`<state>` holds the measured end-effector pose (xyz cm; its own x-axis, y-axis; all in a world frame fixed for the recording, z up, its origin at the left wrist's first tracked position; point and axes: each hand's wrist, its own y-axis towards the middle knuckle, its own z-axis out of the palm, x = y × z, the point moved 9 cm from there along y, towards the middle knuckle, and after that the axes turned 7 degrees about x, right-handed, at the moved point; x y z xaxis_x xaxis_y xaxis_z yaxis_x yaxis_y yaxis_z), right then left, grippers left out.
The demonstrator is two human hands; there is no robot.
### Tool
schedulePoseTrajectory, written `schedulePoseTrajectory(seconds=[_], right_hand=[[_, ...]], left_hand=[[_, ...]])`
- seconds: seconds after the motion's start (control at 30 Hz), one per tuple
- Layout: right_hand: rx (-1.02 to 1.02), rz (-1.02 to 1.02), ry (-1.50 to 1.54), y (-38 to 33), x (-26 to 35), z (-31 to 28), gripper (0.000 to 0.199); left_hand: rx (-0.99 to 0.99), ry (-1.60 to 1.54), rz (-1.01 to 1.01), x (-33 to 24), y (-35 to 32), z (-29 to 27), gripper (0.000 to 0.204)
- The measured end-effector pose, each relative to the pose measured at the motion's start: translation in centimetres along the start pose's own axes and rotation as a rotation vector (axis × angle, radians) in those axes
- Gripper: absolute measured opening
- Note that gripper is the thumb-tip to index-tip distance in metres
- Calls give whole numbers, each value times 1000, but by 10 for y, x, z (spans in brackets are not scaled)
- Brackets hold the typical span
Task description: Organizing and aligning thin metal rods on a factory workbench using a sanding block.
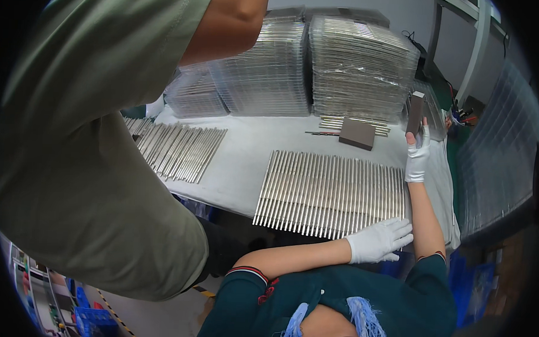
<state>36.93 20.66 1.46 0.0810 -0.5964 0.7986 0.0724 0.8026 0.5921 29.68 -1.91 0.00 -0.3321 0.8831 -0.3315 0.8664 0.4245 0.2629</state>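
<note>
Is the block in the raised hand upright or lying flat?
Upright: the right hand holds the block on end, unlike the flat block on the table.

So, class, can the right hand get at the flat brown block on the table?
Probably yes: the flat brown block lies close to the left of the right hand with nothing between, though that hand already holds an upright block.

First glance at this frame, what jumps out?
The wide row of shiny metal rods lined up side by side on the white table, with the gloved left hand resting on its near right corner. The gloved right hand holds a dark block upright at the table's right edge. A co-worker's green sleeve fills the left, and stacks of clear trays stand at the back.
</note>
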Motion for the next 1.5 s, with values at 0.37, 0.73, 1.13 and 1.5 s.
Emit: schedulePoseTrajectory(seconds=[0.37,0.73,1.13,1.5], right_hand=[[19,-61,-64,-2,2,-1,76],[65,-25,-240,-10,7,9,76],[367,-171,-422,-24,28,73,81],[-59,38,-213,-7,9,9,67]], left_hand=[[-254,388,-725,132,-209,-151,60],[-92,320,-961,155,-247,-117,70],[-167,304,-995,157,-246,-114,79],[-982,-1173,-649,173,-274,-117,91]])
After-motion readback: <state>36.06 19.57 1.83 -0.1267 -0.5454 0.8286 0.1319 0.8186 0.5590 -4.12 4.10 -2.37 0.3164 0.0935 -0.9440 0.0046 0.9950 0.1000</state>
